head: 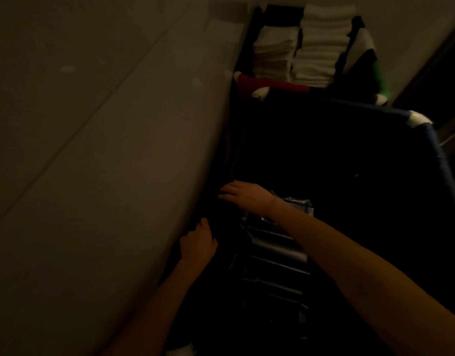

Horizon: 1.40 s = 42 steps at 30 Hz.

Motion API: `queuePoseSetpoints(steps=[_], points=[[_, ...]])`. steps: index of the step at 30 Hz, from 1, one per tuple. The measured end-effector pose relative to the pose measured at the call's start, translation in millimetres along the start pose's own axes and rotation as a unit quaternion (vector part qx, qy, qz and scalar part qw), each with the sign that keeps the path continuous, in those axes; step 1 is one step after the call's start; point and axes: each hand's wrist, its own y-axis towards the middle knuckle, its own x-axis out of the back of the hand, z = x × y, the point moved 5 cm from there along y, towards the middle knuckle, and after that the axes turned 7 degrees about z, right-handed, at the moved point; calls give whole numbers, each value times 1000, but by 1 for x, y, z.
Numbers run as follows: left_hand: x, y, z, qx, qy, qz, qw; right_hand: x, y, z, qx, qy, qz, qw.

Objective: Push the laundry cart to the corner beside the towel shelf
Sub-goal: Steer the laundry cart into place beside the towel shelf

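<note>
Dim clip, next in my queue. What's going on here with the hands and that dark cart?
A person has both hands at the near left edge of a dark blue laundry cart that stands along the wall. The right hand lies flat on the edge, fingers straight. The left hand is curled just below it; it is too dim to tell whether its grip closes on anything. The cart's far end sits close to the towel shelf, which is stacked with folded white towels.

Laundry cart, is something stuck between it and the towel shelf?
Maybe. A red thing lies at the far edge of the laundry cart, just before the towel shelf. It is too dark to tell whether it blocks the way.
</note>
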Motion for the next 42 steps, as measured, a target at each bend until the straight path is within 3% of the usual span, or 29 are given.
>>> queuePoseSetpoints(steps=[3, 6, 9, 16, 21, 24, 26, 28, 33, 42], points=[[1, -1, -8, -35, 55, -65, 996, 4, -37, -1, -50, 25, -18, 998], [0, -13, -18, -120, 79, -132, 981, 1, -85, 2, -144, 69, -12, 987], [-8, -36, -33, -192, 80, -167, 964, -9, -139, 18, -169, 91, -32, 981], [-59, -125, -72, -289, 30, -130, 948, -22, -242, 83, -248, 122, -20, 961], [-102, -187, -75, -311, 58, -17, 949, -19, -297, 171, -271, 213, 18, 939], [-126, -216, -66, -334, 45, -47, 940, -13, -313, 222, -290, 262, 74, 917], [-139, -228, -59, -339, 75, -105, 932, -12, -320, 252, -296, 243, 85, 920], [-146, -235, -55, -336, 71, -111, 933, -28, -327, 275, -322, 222, 97, 915], [-147, -250, -58, -338, 35, -154, 928, -59, -331, 303, -397, 126, 32, 909], [-187, -314, -63, -344, 42, -172, 922, -66, -367, 351, -376, 39, 11, 926]])
